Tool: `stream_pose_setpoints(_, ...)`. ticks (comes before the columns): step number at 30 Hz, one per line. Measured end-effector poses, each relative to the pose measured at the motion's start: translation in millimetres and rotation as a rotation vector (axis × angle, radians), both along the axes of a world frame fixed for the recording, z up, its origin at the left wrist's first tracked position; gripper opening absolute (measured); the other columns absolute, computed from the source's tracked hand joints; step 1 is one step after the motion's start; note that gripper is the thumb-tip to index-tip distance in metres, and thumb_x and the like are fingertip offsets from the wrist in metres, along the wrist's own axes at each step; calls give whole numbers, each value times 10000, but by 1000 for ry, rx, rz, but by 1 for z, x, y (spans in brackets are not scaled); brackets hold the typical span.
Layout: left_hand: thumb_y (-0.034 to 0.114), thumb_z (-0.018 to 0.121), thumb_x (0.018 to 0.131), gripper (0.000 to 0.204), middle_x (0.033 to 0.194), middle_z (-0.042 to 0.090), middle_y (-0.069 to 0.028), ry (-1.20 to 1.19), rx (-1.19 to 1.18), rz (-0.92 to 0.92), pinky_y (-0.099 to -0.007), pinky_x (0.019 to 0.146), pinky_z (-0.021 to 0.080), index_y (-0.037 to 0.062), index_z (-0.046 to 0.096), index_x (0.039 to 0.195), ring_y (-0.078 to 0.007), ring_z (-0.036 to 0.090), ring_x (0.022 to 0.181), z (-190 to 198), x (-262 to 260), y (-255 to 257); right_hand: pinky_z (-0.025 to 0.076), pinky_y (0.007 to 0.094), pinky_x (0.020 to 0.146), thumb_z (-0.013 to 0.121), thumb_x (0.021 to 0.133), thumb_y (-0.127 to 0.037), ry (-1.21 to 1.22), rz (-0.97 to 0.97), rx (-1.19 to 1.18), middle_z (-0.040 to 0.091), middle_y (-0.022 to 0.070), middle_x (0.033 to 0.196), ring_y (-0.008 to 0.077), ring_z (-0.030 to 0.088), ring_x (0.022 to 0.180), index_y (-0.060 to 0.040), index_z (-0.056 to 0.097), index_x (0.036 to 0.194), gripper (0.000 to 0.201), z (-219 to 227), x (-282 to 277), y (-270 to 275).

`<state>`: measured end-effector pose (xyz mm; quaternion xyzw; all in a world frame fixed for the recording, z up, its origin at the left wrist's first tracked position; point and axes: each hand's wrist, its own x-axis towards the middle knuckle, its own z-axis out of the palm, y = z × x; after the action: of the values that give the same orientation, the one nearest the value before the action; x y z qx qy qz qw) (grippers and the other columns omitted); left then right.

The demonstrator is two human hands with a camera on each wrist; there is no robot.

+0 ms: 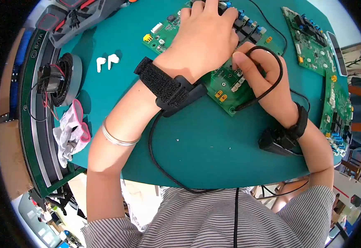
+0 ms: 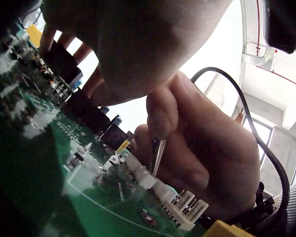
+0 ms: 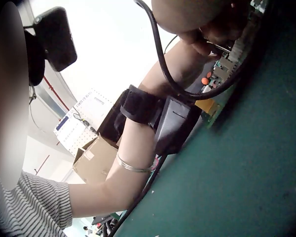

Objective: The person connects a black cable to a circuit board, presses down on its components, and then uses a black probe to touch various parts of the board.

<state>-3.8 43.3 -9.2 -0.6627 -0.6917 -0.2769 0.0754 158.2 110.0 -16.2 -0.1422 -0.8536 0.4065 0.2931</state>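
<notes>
A green circuit board (image 1: 230, 99) lies on the green table, with black block components and white connectors on it. My left hand (image 1: 207, 41) rests on its far part, fingers spread over the black components (image 2: 61, 64). Beside it, my right hand (image 1: 269, 76) pinches a thin tool with a narrow metal tip (image 2: 159, 158) between thumb and fingers. In the left wrist view that tip points down at the row of white connectors (image 2: 185, 210). A black cable (image 1: 280, 70) loops round the right hand and crosses the board's near corner. The tool's upper part is hidden by the fingers.
To the right lie two more circuit boards (image 1: 306, 47) and a phone (image 1: 337, 53). On the left are white earbuds (image 1: 113, 60), a round device with wires (image 1: 74, 78) and a grey-pink glove (image 1: 71, 128). An open tool case (image 1: 85, 20) stands at the back left.
</notes>
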Motion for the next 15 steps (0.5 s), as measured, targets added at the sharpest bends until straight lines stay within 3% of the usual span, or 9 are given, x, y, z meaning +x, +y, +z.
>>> stream_pose_setpoints(7, 146, 547, 884, 367, 1227, 448, -305, 5, 16, 3, -501, 946, 397, -28, 554, 1206, -447, 481, 1111, 0, 1, 0, 321, 269, 505, 610, 976, -176, 54, -57, -206, 473, 41, 600, 73, 402, 557, 7, 599, 799, 256, 6, 1, -5)
stream_pose_setpoints(15, 150, 539, 890, 366, 1237, 439, -312, 12, -5, 9, -507, 948, 394, -21, 543, 1213, -451, 476, 1114, -1, 0, 1, 324, 274, 501, 609, 973, -182, 30, -42, -176, 470, 49, 595, 87, 398, 542, 8, 605, 796, 260, 6, 1, -4)
